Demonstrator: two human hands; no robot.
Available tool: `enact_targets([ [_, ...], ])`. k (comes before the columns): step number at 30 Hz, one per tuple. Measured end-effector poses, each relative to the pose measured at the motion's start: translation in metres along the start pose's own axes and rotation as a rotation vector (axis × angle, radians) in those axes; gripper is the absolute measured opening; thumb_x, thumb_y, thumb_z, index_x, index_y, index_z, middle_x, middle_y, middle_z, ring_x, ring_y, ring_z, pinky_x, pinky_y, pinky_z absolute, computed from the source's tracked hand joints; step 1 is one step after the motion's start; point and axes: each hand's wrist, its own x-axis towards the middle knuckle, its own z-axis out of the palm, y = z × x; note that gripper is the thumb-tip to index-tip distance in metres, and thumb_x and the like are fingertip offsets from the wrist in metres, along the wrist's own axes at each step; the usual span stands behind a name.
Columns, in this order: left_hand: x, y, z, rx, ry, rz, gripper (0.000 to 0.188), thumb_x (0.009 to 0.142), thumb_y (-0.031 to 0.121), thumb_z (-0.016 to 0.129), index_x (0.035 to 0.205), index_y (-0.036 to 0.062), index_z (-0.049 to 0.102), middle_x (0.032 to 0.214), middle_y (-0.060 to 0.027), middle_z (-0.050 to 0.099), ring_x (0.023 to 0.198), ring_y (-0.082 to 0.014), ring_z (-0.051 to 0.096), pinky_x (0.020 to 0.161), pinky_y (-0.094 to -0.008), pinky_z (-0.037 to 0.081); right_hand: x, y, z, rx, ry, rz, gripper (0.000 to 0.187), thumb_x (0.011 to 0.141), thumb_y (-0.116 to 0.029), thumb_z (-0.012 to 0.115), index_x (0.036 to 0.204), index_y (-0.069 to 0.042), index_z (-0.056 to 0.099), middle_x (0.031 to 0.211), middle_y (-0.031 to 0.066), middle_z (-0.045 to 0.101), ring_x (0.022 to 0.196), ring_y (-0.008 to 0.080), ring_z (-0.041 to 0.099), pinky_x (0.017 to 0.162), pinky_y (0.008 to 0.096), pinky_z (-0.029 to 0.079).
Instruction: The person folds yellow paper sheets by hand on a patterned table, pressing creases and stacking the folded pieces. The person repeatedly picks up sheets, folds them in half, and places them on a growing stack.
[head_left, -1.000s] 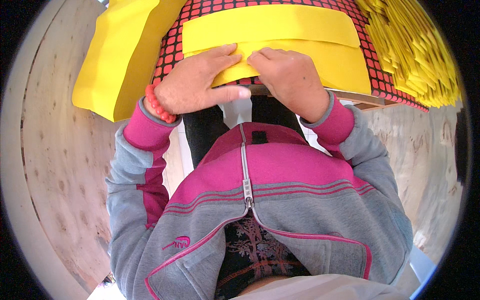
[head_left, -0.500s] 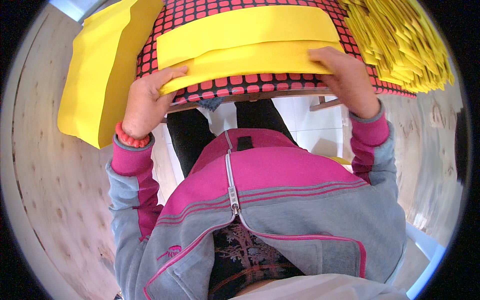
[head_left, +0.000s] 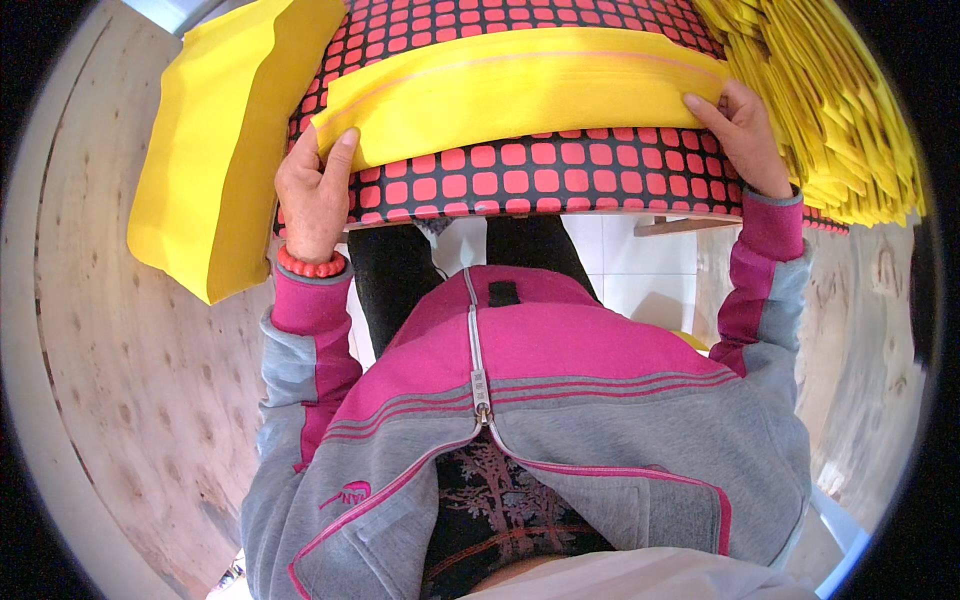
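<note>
At the far left, a pale wood panel (head_left: 130, 350) with dark knots stands beside the work area. Next to it, large yellow sheeting (head_left: 205, 140) lies at the left side of the table and hangs down past its edge.

The person's left hand (head_left: 312, 195), a red bead bracelet (head_left: 310, 266) at its wrist, has hold of the left end of a folded yellow strip (head_left: 520, 90). The thumb presses on the upper face and the fingers are drawn in close against the end; their tips are partly hidden.

The strip spans the middle of the table, over a red-and-black checked cover (head_left: 515, 180), with a pinkish line running near its far edge. Whether its whole underside touches the cover cannot be judged from where I stand. Below the table edge I note black trousers (head_left: 395, 280) and, nearer, a grey and magenta jacket (head_left: 560, 340) with a zip down the front.

The person's right hand (head_left: 748, 130) grips the strip's right end, thumb laid on the near face, fingers closed in around the end and partly out of sight. Just beyond this hand, a thick heap of folded yellow pieces (head_left: 830, 120) lies at the table's right side, layers overlapping.
</note>
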Motion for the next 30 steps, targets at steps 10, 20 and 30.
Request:
enact_targets([
  [10, 0.008, -0.003, 0.009, 0.331, 0.131, 0.123, 0.015, 0.099, 0.013, 0.065, 0.102, -0.0014, 0.064, 0.08, -0.0176, 0.063, 0.073, -0.0261, 0.062, 0.071, -0.0363, 0.051, 0.004, -0.006, 0.02, -0.447, 0.217, -0.063, 0.024, 0.1, -0.025, 0.064, 0.106, -0.002, 0.065, 0.08, 0.0146, 0.064, 0.073, 0.0216, 0.064, 0.064, 0.0364, 0.046],
  [20, 0.012, 0.007, 0.016, 0.567, 0.207, 0.157, 0.026, 0.098, 0.016, 0.065, 0.119, 0.0016, 0.067, 0.1, -0.0222, 0.072, 0.093, -0.0373, 0.072, 0.081, -0.0416, 0.056, 0.011, 0.0, 0.028, -0.682, 0.312, -0.101, 0.028, 0.102, -0.029, 0.06, 0.119, -0.007, 0.063, 0.096, 0.022, 0.07, 0.09, 0.0423, 0.068, 0.073, 0.0478, 0.052],
  [30, 0.011, 0.008, 0.009, 0.374, 0.18, 0.092, 0.037, 0.096, 0.014, 0.067, 0.129, -0.0019, 0.064, 0.117, -0.0225, 0.072, 0.11, -0.0335, 0.07, 0.095, -0.0401, 0.053, 0.017, 0.004, 0.028, -0.65, 0.325, -0.15, 0.035, 0.101, -0.025, 0.063, 0.129, -0.005, 0.062, 0.1, 0.0164, 0.072, 0.091, 0.0292, 0.071, 0.076, 0.04, 0.054],
])
